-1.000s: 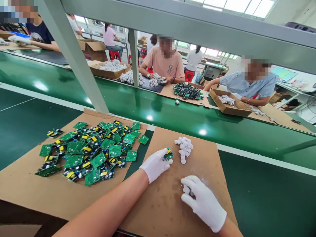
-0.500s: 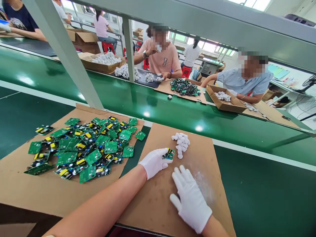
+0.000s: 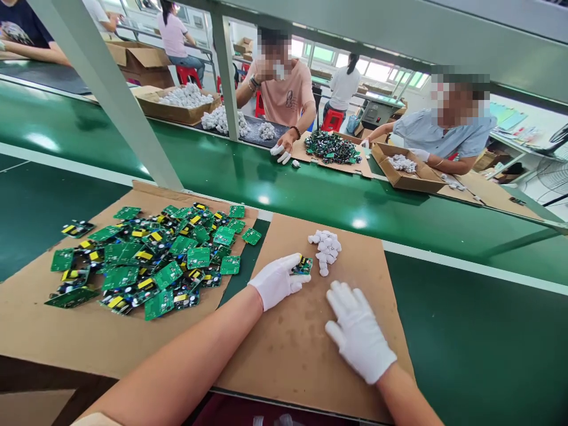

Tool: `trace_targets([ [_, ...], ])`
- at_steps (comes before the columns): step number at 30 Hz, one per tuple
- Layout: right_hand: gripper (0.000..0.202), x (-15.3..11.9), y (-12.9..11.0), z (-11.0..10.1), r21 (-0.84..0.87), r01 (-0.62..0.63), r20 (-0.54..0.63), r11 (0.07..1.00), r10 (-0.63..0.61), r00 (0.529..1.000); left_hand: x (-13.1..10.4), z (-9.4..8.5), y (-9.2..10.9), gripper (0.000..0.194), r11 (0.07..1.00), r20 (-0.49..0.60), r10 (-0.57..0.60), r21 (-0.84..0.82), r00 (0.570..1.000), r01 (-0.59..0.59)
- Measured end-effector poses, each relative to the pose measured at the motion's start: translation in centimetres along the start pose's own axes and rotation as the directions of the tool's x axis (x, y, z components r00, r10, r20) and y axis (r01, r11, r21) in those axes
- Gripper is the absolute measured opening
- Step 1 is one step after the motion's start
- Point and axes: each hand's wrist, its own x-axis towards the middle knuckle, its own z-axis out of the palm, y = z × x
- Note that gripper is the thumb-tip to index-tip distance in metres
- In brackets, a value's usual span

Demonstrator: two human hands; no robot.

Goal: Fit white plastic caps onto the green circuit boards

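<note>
one small green circuit board (image 3: 303, 265) is pinched in the fingertips of the left hand (image 3: 277, 280), white-gloved, held low over the far part of the right-hand cardboard sheet (image 3: 288, 349). just beside it, toward the sheet's far edge, sits a little heap of white plastic caps (image 3: 325, 251); board and heap look almost touching, cannot tell for sure. right hand (image 3: 357, 328), also gloved, lies palm down on the same sheet nearer the front edge, fingers spread and loose, gripping nothing, pointed toward the caps.

left-hand cardboard sheet (image 3: 66, 337) carries a large loose pile of green boards (image 3: 146, 260) with yellow and black parts, spilling toward its right edge. no finished, capped boards can be made out on either sheet, so by judgement the work is near its start: one board in hand, many waiting, few caps at the ready.

green conveyor belt (image 3: 310, 201) runs past the far edges of both sheets. across it, people in other seats work at their own piles: dark boards (image 3: 332, 147) on cardboard, a box of white parts (image 3: 406, 168), one gloved hand (image 3: 280, 153) resting on the belt edge. grey frame post (image 3: 110, 100) slants up at the left.
</note>
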Motion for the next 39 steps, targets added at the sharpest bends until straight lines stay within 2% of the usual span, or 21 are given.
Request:
trace_targets([
  [3,0.039,1.0,2.9,0.5,-0.044,-0.278,-0.134,0.959,0.271,0.953,-0.2,0.2,0.2,0.029,1.000,-0.014,0.000,-0.002,1.000,0.000],
  [5,0.033,1.2,3.0,0.7,0.027,-0.326,-0.198,0.945,0.324,0.925,-0.2,0.3,0.3,0.028,1.000,-0.009,-0.004,-0.011,1.000,0.003],
  [7,0.029,1.1,1.5,0.8,0.124,-0.233,-0.221,0.964,0.256,0.941,-0.2,0.3,0.2,0.027,1.000,-0.005,0.002,-0.022,1.000,-0.002],
  [10,0.027,0.7,-0.6,0.6,0.176,0.043,-0.180,0.983,-0.011,0.984,-0.1,0.2,0.0,0.025,1.000,-0.002,0.012,-0.020,1.000,-0.012],
  [11,0.028,0.8,-0.7,0.6,0.160,0.082,-0.163,0.984,-0.056,0.985,0.0,0.1,0.0,0.023,1.000,-0.001,0.011,-0.022,1.000,-0.011],
  [12,0.028,1.0,-0.5,0.5,0.133,0.074,-0.157,0.988,-0.052,0.986,0.0,0.1,-0.1,0.021,1.000,-0.003,0.006,-0.027,1.000,-0.006],
  [14,0.026,1.4,0.5,0.5,0.074,-0.099,-0.206,0.992,0.112,0.972,0.1,0.0,-0.1,0.018,0.999,-0.010,-0.004,-0.043,1.000,0.004],
  [16,0.026,1.8,0.9,0.5,0.050,-0.260,-0.262,0.964,0.264,0.928,0.2,0.0,-0.1,0.017,0.999,-0.013,-0.013,-0.050,1.000,0.013],
  [18,0.026,2.0,0.2,0.5,0.064,-0.211,-0.237,0.975,0.220,0.946,0.3,0.0,-0.1,0.017,0.999,-0.006,-0.015,-0.046,1.000,0.015],
  [20,0.027,2.0,-0.7,0.5,0.089,-0.011,-0.164,0.996,0.025,0.986,0.3,-0.1,-0.1,0.016,0.999,0.004,-0.013,-0.043,1.000,0.014],
  [21,0.028,2.1,-0.8,0.4,0.086,0.051,-0.136,0.995,-0.039,0.990,0.4,-0.2,-0.1,0.016,0.999,0.008,-0.011,-0.041,1.000,0.012],
  [22,0.028,2.2,-0.5,0.2,0.064,0.054,-0.123,0.996,-0.046,0.991,0.4,-0.2,-0.2,0.016,0.999,0.013,-0.008,-0.041,1.000,0.008],
  [25,0.027,2.5,1.7,-0.3,-0.024,-0.209,-0.182,0.978,0.201,0.963,0.5,-0.5,-0.4,0.021,0.999,0.026,0.013,-0.046,1.000,-0.011],
  [27,0.028,2.3,2.7,-0.6,-0.030,-0.286,-0.214,0.958,0.274,0.938,0.5,-0.6,-0.5,0.026,0.998,0.040,0.028,-0.053,0.999,-0.026],
  [29,0.026,2.0,2.0,-0.8,0.004,-0.202,-0.150,0.979,0.201,0.968,0.5,-0.7,-0.6,0.030,0.998,0.062,0.044,-0.057,0.997,-0.040],
  [30,0.025,2.0,1.2,-1.0,0.047,-0.109,-0.086,0.993,0.113,0.990,0.5,-0.7,-0.6,0.031,0.997,0.076,0.051,-0.057,0.996,-0.047],
  [32,0.024,2.3,-0.4,-1.5,0.180,0.047,0.023,0.983,-0.052,0.998,0.3,-0.5,-0.7,0.029,0.997,0.094,0.060,-0.054,0.994,-0.055],
  [33,0.023,2.8,-1.0,-1.9,0.257,0.042,0.024,0.965,-0.050,0.998,0.2,-0.4,-0.7,0.029,0.997,0.102,0.056,-0.051,0.993,-0.051],
  [35,0.024,4.0,-1.2,-2.9,0.459,-0.116,-0.023,0.881,0.142,0.990,0.0,-0.2,-0.8,0.027,0.999,0.130,0.036,-0.037,0.991,-0.031],
  [37,0.033,5.4,-0.8,-4.1,0.706,-0.272,-0.007,0.653,0.391,0.920,-0.2,-0.1,-0.8,0.023,0.999,0.149,0.033,-0.020,0.988,-0.030],
  [39,0.040,6.6,-0.6,-4.9,0.876,-0.295,0.069,0.382,0.505,0.860,-0.3,-0.1,-0.9,0.023,0.998,0.138,0.061,0.000,0.989,-0.062],
])
